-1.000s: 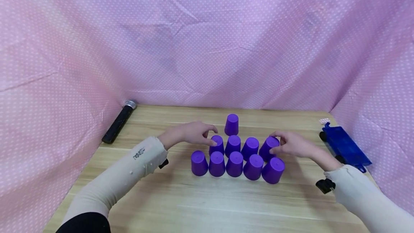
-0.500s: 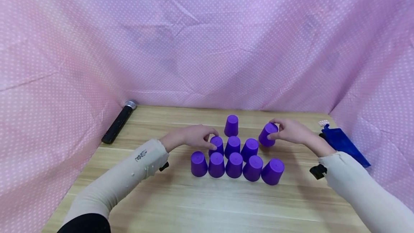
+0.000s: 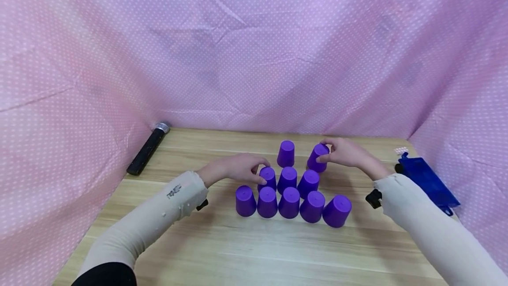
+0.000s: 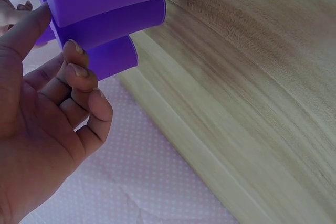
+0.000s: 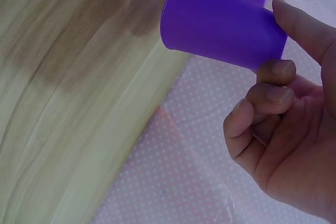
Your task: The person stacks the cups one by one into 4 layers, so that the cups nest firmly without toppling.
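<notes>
Upside-down purple cups stand in rows on the wooden table. The front row includes a left-end cup (image 3: 245,201) and a right-end cup (image 3: 337,211). Behind it, my left hand (image 3: 242,167) pinches the left cup (image 3: 267,178) of the middle row between thumb and fingers; in the left wrist view its thumb (image 4: 29,30) lies against purple plastic. My right hand (image 3: 344,152) grips another purple cup (image 3: 319,157) near its base, beside the lone back cup (image 3: 285,154). In the right wrist view this held cup (image 5: 220,24) overlaps another, and the lower fingers curl free.
A black microphone (image 3: 148,149) lies at the table's left edge. On the right edge sit a blue plastic tray-like object (image 3: 428,180) and a small pink-and-white piece (image 3: 401,150). Pink dotted cloth (image 3: 254,56) hangs around the back and sides of the table (image 3: 254,250).
My right hand has carried the cup from the right end of the middle row backward and to the left, beside the lone back cup. My left hand has barely moved.
</notes>
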Demonstrator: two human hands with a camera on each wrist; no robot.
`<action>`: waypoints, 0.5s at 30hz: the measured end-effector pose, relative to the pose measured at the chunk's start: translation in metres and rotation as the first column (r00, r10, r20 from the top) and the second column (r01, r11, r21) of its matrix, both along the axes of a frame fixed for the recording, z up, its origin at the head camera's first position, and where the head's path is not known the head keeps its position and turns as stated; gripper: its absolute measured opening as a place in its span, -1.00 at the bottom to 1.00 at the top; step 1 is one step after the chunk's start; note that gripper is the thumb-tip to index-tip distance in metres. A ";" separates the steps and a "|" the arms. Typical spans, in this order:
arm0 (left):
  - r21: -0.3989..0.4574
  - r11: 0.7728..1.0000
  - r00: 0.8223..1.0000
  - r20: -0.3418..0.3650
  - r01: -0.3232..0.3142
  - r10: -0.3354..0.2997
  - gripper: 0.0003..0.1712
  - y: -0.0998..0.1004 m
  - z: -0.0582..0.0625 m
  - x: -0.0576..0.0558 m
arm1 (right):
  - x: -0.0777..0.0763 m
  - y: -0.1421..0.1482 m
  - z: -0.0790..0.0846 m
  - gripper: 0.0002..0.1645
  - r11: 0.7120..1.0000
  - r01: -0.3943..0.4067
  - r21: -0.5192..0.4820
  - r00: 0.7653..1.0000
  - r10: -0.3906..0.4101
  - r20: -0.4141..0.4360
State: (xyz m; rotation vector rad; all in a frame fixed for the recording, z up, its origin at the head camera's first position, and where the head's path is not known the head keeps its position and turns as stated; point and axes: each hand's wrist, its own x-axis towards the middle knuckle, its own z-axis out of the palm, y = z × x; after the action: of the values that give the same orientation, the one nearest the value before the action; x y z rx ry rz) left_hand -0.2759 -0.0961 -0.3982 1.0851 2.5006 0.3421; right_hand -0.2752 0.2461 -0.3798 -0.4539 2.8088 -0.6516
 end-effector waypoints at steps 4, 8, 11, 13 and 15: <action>0.002 1.000 1.000 -0.001 -0.002 0.002 -0.35 0.001 -0.003 0.000 | -0.006 -0.004 -0.006 -0.26 1.000 -0.015 0.009 1.000 0.015 -0.016; 0.000 1.000 1.000 -0.006 0.000 0.000 -0.36 0.001 -0.004 0.001 | -0.011 -0.009 -0.010 -0.27 1.000 -0.026 0.007 0.999 0.026 -0.045; -0.001 1.000 1.000 -0.018 0.005 -0.005 -0.36 0.002 -0.004 0.000 | -0.014 -0.011 -0.012 -0.26 1.000 -0.028 0.000 0.999 0.028 -0.043; -0.004 1.000 1.000 -0.024 0.009 -0.009 -0.36 0.002 -0.005 0.000 | -0.017 -0.012 -0.014 -0.24 1.000 -0.027 -0.002 0.999 0.027 -0.033; -0.005 1.000 1.000 -0.025 0.011 -0.012 -0.35 0.003 -0.005 0.000 | -0.019 -0.013 -0.015 -0.23 1.000 -0.025 0.000 0.999 0.025 -0.022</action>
State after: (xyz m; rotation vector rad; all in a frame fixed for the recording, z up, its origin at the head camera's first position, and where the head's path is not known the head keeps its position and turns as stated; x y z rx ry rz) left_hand -0.2761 -0.0929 -0.4035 1.1080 2.5147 0.3211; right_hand -0.2946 0.2330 -0.3953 -0.4980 2.8196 -0.6455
